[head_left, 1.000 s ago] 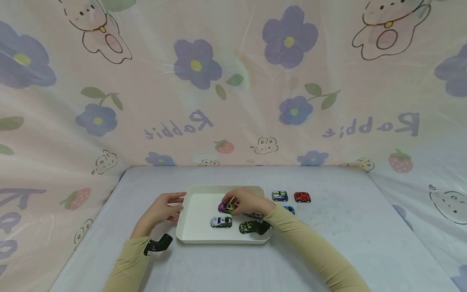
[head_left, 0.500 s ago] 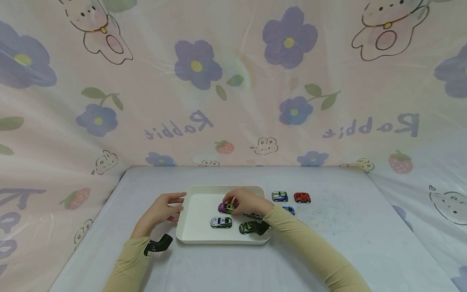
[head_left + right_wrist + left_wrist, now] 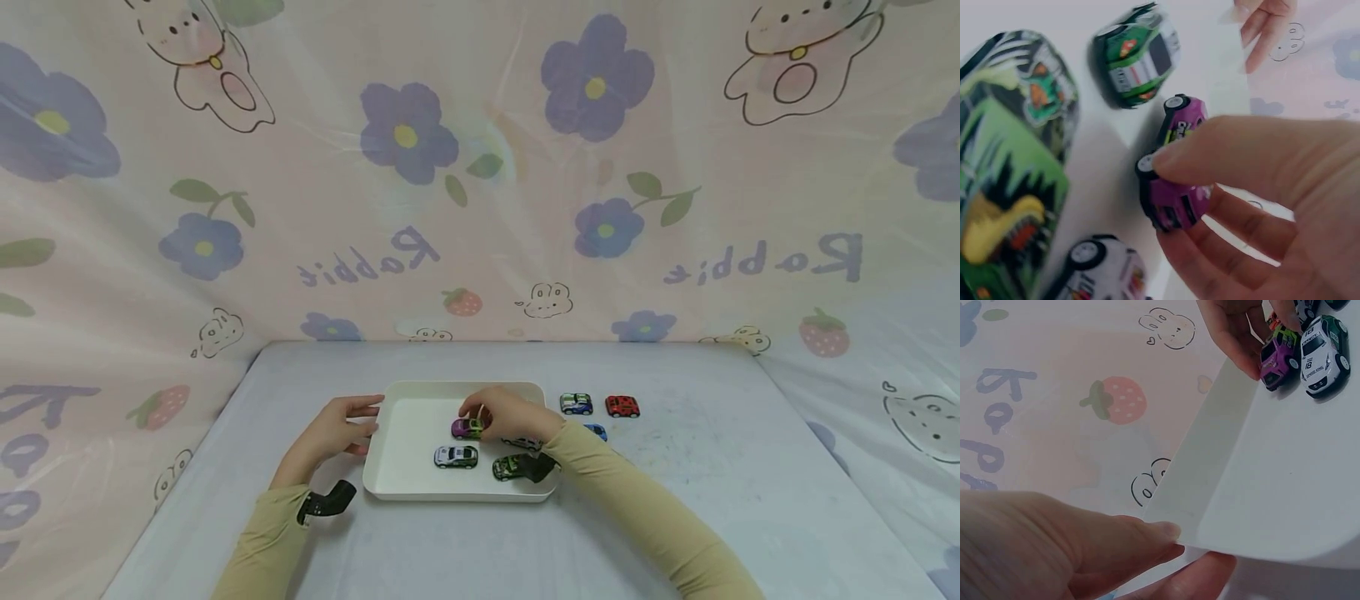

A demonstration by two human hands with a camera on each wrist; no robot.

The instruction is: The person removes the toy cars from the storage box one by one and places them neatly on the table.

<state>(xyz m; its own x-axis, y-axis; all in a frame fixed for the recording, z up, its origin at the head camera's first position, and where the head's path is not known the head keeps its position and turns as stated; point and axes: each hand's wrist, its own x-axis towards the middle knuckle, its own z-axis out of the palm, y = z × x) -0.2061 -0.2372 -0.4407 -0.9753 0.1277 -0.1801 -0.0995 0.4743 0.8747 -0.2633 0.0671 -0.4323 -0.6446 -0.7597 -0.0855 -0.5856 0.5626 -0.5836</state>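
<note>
My right hand (image 3: 506, 415) pinches a purple and yellow-green toy car (image 3: 1175, 195) between thumb and fingers, inside the white tray (image 3: 405, 492). My left hand (image 3: 336, 429) is at the tray's far left corner, with its fairly straight fingertips (image 3: 1166, 530) touching the rim. In front of the purple car stands a white and green toy car (image 3: 455, 457). A green patterned toy car (image 3: 506, 468) sits at the tray's near right, partly covered by the black wrist camera. Under the right hand, another white toy car (image 3: 1110, 269) is partly hidden in the head view.
On the table (image 3: 712, 483), right of the tray, stand a white, green and blue toy car (image 3: 576, 403) and a red one (image 3: 622, 406). A blue toy car (image 3: 597, 432) is partly behind the right sleeve. A printed curtain (image 3: 495, 208) hangs behind the table.
</note>
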